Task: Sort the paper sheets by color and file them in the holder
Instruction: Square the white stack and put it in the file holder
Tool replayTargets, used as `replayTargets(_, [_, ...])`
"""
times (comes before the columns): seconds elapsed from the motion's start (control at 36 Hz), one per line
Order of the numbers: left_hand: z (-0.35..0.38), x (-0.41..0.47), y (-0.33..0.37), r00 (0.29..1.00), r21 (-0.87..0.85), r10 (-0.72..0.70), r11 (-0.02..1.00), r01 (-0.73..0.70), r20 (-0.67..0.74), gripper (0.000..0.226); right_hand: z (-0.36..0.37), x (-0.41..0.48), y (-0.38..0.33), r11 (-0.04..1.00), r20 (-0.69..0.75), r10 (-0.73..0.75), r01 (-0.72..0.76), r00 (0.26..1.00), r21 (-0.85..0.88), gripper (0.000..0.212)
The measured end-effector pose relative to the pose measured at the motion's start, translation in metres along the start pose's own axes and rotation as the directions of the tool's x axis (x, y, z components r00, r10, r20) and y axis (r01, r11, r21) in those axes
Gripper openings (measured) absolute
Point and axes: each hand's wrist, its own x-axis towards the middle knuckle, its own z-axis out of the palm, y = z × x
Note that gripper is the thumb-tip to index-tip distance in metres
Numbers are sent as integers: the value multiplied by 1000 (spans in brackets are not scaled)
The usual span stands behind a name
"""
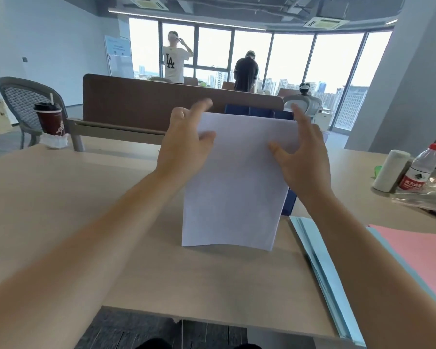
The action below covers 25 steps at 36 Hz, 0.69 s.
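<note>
A stack of white paper sheets (233, 182) is held upright in front of me, its lower edge just above the table. My left hand (184, 144) grips its upper left edge, thumb on the front and fingers behind. My right hand (301, 157) holds the upper right edge the same way. Behind the white sheets stands a dark blue file holder (259, 112), mostly hidden by them. A pile of light blue sheets (320, 260) lies on the table at the right, with pink sheets (418, 253) lying on top of it.
The wooden table (73, 197) carries a dark paper cup with a straw (51, 119) at the far left, a water bottle (420, 167) and a white roll (390, 170) at the far right. A brown desk divider (141, 104) stands behind. People stand by the windows.
</note>
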Motion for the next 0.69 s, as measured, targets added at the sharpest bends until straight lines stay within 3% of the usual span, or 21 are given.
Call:
replayTargets(0.19, [-3,-9,0,997,193,75,978,-76,12,51,-4,-2,-4,986,22,-21,24,1000,-163,54])
replayTargets(0.36, [-10,-11,4,999,151,-3,989,-3,43,54,-10,-3,-6,991,8,-19,20,1000,-132,46])
replayTargets(0.44, [-13,-12,9,991,-82,-119,989,124,68,70,-10,-4,-5,999,-39,42,-42,998,3,52])
replayTargets(0.53, [-15,-12,3,936,-365,-309,862,351,170,81,-9,-8,-3,944,0,206,-198,979,263,67])
replayTargets(0.64, [-9,-23,-21,841,-505,-283,695,512,462,34,-4,-20,15,816,213,338,-398,917,419,47])
replayTargets(0.69, [-3,-34,-30,779,-517,-280,616,594,561,31,3,-32,26,705,365,352,-500,862,502,26])
